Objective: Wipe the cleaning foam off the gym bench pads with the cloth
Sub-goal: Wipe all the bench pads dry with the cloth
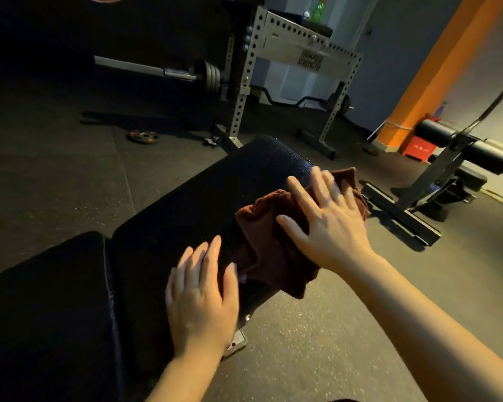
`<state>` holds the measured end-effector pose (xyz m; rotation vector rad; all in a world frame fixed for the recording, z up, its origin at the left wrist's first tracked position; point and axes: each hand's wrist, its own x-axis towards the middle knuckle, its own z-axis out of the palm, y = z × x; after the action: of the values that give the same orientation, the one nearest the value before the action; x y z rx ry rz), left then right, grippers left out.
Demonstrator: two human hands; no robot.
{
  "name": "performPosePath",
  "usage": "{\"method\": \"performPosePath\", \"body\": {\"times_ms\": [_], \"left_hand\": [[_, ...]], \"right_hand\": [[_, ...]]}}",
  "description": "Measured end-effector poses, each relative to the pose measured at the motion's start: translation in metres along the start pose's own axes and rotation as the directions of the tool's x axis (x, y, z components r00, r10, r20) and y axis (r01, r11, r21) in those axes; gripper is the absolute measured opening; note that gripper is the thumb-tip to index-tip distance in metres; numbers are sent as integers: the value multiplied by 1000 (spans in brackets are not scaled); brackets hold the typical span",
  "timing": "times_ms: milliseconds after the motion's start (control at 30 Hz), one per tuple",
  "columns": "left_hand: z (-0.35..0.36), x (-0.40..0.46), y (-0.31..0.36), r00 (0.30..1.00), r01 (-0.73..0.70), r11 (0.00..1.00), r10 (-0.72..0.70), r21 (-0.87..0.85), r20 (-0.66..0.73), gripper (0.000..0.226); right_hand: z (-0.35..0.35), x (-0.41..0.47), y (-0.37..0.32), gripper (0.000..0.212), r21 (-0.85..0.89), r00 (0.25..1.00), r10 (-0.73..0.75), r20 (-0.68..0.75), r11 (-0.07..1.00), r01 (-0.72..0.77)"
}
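The right hand (325, 219), fingers spread flat, presses the dark red cloth (276, 250) on the long bench pad (204, 204) at centre frame. The left hand (201, 297) lies open, fingers straight, on the pad's near edge beside the cloth. Foam is hard to make out; the seat pad (47, 300) is cut off lower left.

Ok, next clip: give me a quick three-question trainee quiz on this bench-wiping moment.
1. True or false: the right hand lies flat on the cloth.
2. Which hand rests on the long bench pad beside the cloth? A left, B right.
3. Fill in: the cloth's colour is dark ____.

Key: 1 true. 2 A, the left hand. 3 red.
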<state>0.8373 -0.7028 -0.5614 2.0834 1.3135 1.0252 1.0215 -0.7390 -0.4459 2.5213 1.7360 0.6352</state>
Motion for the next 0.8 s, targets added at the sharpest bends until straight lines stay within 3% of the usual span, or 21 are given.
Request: {"method": "performPosePath", "body": {"times_ms": [67,167,300,433,633,733,800], "left_hand": [[-7,-20,-34,1000,18,991,-17,133,-5,61],[-9,-33,-51,998,35,977,-25,211,-51,62],[-9,-30,-47,988,35,981,-5,192,-155,54],[-8,-26,-42,967,48,983,-2,175,-254,49],[-7,-24,-47,972,30,983,13,179,-236,50],[-6,-25,-47,980,35,985,-1,169,-197,52],[-7,-27,-46,982,57,985,-25,164,-188,53]], "right_hand": [[-1,-12,0,90,-31,995,98,-1,995,-98],[7,-32,-34,99,-20,996,88,5,996,-87],[10,-14,-52,70,-45,998,8,66,999,-5],[9,50,-18,49,12,988,-139,60,990,139],[14,133,8,42,117,992,106,65,987,-113],[21,112,-31,52,-28,999,-22,42,999,24],[25,88,-65,62,-20,984,-137,113,990,140]]}}
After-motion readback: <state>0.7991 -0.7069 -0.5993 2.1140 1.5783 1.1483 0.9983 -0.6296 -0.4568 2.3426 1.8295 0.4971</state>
